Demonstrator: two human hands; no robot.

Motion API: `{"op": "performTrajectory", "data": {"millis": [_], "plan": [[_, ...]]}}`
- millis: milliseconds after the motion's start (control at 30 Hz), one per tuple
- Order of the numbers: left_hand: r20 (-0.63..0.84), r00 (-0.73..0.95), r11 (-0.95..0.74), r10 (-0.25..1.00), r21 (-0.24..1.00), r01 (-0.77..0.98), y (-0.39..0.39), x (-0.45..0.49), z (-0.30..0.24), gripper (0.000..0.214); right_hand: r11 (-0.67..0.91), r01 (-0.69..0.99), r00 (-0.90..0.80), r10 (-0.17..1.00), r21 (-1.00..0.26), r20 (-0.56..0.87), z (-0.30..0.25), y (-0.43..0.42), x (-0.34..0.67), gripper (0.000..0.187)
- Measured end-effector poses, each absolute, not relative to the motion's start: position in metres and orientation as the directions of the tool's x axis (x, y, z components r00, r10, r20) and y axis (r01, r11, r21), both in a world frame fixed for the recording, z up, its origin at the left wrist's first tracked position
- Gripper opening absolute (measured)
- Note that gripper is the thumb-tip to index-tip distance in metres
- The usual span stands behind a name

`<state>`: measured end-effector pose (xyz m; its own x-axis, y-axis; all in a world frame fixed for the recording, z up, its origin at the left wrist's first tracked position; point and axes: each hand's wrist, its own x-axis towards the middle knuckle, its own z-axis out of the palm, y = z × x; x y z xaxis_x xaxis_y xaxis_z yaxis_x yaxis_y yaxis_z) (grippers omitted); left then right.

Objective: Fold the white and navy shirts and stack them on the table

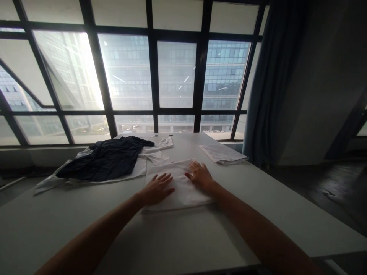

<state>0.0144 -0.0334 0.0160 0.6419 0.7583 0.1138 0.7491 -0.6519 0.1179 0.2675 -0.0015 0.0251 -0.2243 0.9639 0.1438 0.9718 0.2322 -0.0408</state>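
Wide windows (126,72) fill the upper frame behind a white table (177,236). At left, a dark garment (109,158) lies over white fabric (140,167), which comes close to the folded white cloth (180,187) at centre; a sideways push could perhaps crumple both. Reaching forward, the left hand (156,189) and the right hand (201,176) rest palm-down on this cloth, apart, grasping nothing; uneven pressure might shift its layers. At right lies another folded cloth (222,153).

Bare-armed and ungloved
The left forearm (110,223) and right forearm (248,217) are uncovered as far as they show, smooth in outline, tapering to narrow wrists (140,197); the left grip (155,190) and right grip (201,177) are bare hands with slim, rounded fingers, finer detail lost in shadow.
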Motion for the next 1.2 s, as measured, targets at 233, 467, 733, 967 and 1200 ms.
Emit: {"op": "performTrajectory", "data": {"millis": [233,467,733,967,1200], "plan": [[0.026,0.757,-0.752,0.653,0.141,0.644,-0.064,0.034,0.015,0.078,0.045,0.972,-0.071,0.992,-0.229,-0.106,0.009,0.035,0.291,0.082],[0.047,0.777,-0.766,0.627,0.219,0.605,-0.044,0.015,0.016,0.078,-0.071,0.964,0.032,0.988,-0.258,-0.152,0.016,0.049,0.313,0.077],[0.149,0.314,-0.338,0.938,0.19,0.922,0.04,-0.01,0.006,0.068,0.089,0.96,-0.082,0.996,-0.267,0.037,0.04,0.064,0.26,0.072],[0.131,0.372,-0.389,0.919,0.145,0.91,0.054,-0.018,-0.013,0.064,0.209,0.964,-0.227,0.969,-0.163,-0.102,0.006,0.065,0.243,0.082],[0.151,0.511,-0.527,0.846,0.095,0.845,0.006,-0.005,-0.001,0.071,0.05,0.989,-0.062,0.995,-0.142,-0.076,0.009,0.072,0.254,0.091]]}}
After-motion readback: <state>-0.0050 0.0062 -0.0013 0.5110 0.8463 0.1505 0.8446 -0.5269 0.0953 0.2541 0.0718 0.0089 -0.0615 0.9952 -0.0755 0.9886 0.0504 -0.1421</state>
